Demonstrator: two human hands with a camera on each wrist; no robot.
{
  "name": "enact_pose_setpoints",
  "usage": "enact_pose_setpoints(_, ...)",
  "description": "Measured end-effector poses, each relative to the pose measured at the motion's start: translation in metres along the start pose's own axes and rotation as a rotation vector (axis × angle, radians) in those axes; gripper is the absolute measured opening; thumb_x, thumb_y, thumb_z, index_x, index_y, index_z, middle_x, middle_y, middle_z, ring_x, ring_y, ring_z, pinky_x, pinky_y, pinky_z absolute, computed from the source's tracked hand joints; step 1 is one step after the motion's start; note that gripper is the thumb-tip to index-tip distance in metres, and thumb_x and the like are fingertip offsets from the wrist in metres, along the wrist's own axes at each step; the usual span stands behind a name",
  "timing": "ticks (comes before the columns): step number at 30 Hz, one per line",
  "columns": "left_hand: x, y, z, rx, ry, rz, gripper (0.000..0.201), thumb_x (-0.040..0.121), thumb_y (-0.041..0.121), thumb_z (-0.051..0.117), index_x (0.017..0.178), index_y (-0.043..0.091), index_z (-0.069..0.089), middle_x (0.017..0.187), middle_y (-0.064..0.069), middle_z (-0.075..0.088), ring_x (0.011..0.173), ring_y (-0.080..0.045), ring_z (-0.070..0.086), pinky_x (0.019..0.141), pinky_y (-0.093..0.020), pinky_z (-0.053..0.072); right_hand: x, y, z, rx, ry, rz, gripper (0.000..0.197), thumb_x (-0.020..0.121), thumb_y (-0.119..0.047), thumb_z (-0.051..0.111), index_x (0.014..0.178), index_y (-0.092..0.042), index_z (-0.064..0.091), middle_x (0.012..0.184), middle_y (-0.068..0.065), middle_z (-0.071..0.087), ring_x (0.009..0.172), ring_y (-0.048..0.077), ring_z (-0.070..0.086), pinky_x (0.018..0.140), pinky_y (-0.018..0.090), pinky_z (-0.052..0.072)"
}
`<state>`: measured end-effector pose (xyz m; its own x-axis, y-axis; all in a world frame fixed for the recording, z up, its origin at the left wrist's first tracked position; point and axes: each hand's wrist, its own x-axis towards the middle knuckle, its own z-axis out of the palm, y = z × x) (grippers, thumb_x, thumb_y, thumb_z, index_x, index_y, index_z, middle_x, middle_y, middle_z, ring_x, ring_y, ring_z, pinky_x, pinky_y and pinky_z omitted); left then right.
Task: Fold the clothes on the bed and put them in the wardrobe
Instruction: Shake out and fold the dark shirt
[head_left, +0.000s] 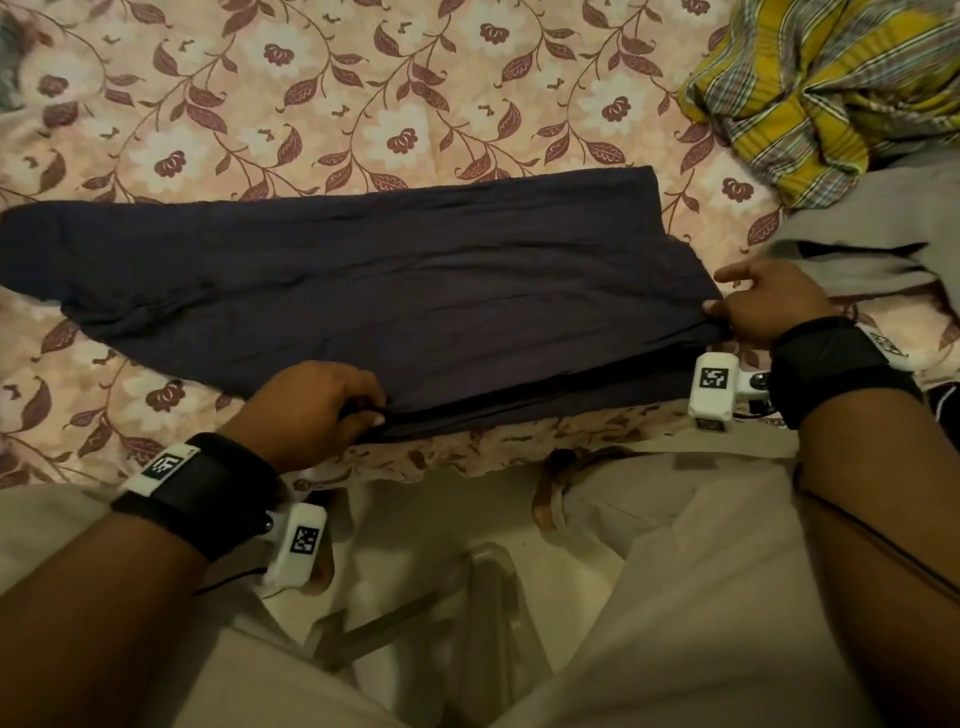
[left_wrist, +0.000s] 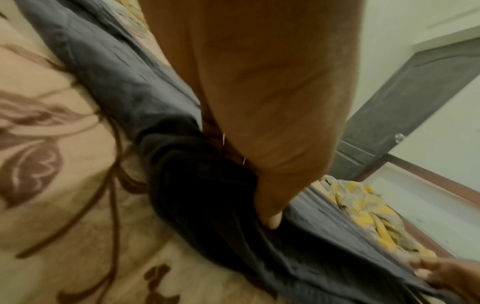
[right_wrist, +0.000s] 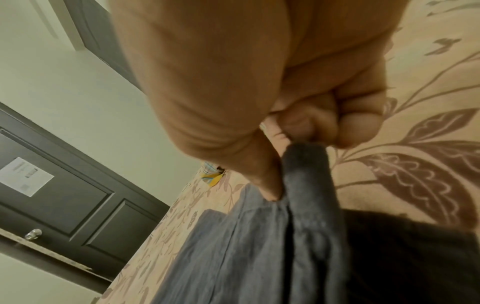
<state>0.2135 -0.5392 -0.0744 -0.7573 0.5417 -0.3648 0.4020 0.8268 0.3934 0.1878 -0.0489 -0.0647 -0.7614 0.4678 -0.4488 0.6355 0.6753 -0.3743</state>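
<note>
You have a bed (head_left: 322, 104) covered in a pink sheet with maroon flowers and leaves. A dark navy garment (head_left: 363, 291) lies flat across it near your edge. A crumpled yellow checked cloth (head_left: 810, 88) sits at the far right, with a grey garment (head_left: 878, 228) just beside it.

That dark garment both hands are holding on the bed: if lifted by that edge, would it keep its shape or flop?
The dark garment would probably flop: it lies flat and wrinkled on the bedsheet, and bunches where the right hand pinches it. It looks thin, so likely light. The left hand holding the same edge should help keep the fold together.
</note>
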Motion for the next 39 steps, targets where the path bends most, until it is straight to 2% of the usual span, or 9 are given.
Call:
enact_pose_setpoints(3,-0.010,0.000,-0.004,-0.069,0.007,-0.028,0.012,0.085,0.034,0.083,0.092,0.038,0.074,0.092,0.015,0.073,0.084,-0.011,0.068,0.071,-0.029,0.050,-0.007,-0.004,0.005,-0.064,-0.087,0.034,0.038,0.089,-0.016,0.074,0.125,-0.020,0.064,0.116,0.016,0.068,0.089,0.034,0.067,0.077,0.036,0.054)
enact_pose_setpoints(6,-0.013,0.005,-0.006,-0.169,0.035,-0.014,0.028,0.086,0.059,0.072,0.106,0.039,0.073,0.102,0.021,0.069,0.093,-0.001,0.060,0.080,-0.025,0.047,-0.009,-0.014,0.010,-0.145,-0.001,0.021,0.065,0.083,-0.030,0.076,0.142,-0.014,0.052,0.138,0.020,0.058,0.119,0.040,0.059,0.101,0.043,0.050)
enact_pose_setpoints(10,0.013,0.012,0.006,-0.085,0.379,-0.042,0.055,0.095,0.060,0.051,0.136,0.026,0.064,0.135,-0.002,0.064,0.129,-0.027,0.055,0.110,-0.047,0.045,-0.044,-0.076,0.063,-0.209,0.211,-0.555,0.084,0.084,-0.065,0.055,0.151,-0.017,0.040,0.149,0.016,0.048,0.135,0.038,0.047,0.111,0.052,0.039)
enact_pose_setpoints(13,0.045,0.020,0.026,0.115,0.144,-0.176,0.090,0.084,0.084,0.042,0.162,0.044,0.021,0.173,-0.003,0.014,0.159,-0.038,0.006,0.124,-0.063,0.013,-0.094,-0.125,0.142,-0.352,-0.069,-0.761,0.095,0.087,-0.073,0.043,0.163,-0.028,0.007,0.170,0.004,0.005,0.156,0.028,0.006,0.124,0.056,0.006)
enact_pose_setpoints(17,0.054,-0.005,0.038,0.134,0.111,-0.237,0.121,0.061,0.107,0.033,0.162,0.050,-0.003,0.174,0.007,-0.010,0.160,-0.031,-0.008,0.126,-0.062,-0.001,-0.080,-0.121,0.175,-0.513,-0.172,-0.737,0.110,0.076,-0.095,0.031,0.160,-0.037,-0.012,0.168,-0.011,-0.017,0.155,0.021,-0.016,0.121,0.055,-0.014)
enact_pose_setpoints(22,0.029,-0.065,0.016,0.089,-0.029,-0.428,0.154,0.028,0.114,0.043,0.153,0.056,-0.025,0.167,0.014,-0.033,0.155,-0.030,-0.030,0.119,-0.069,-0.015,-0.004,-0.044,0.092,-0.516,-0.062,-0.397,0.117,0.065,-0.105,0.024,0.157,-0.043,-0.013,0.168,-0.014,-0.014,0.156,0.019,-0.012,0.121,0.063,-0.004)
enact_pose_setpoints(29,0.022,-0.064,0.000,0.072,-0.071,-0.526,0.164,0.018,0.112,0.049,0.150,0.057,-0.031,0.161,0.014,-0.043,0.148,-0.039,-0.040,0.110,-0.083,-0.012,-0.008,-0.032,0.049,-0.539,-0.105,-0.297,0.124,0.054,-0.110,0.014,0.152,-0.045,-0.027,0.166,-0.008,-0.027,0.153,0.026,-0.024,0.116,0.069,-0.014)
enact_pose_setpoints(33,0.028,-0.010,0.009,0.097,0.004,-0.359,0.158,0.028,0.116,0.040,0.151,0.051,-0.034,0.163,0.009,-0.042,0.147,-0.043,-0.040,0.109,-0.078,-0.021,-0.072,-0.096,0.110,-0.569,-0.123,-0.687,0.122,0.062,-0.107,0.019,0.153,-0.041,-0.028,0.161,-0.008,-0.036,0.150,0.026,-0.031,0.107,0.064,-0.032)
enact_pose_setpoints(39,0.021,0.010,0.039,0.016,0.053,-0.502,0.119,0.061,0.111,0.025,0.157,0.055,-0.017,0.171,0.011,-0.024,0.155,-0.038,-0.027,0.117,-0.070,-0.018,-0.064,-0.083,0.137,-0.540,-0.150,-0.560,0.108,0.068,-0.103,0.015,0.157,-0.047,-0.012,0.168,-0.011,-0.016,0.156,0.022,-0.011,0.122,0.061,-0.002)
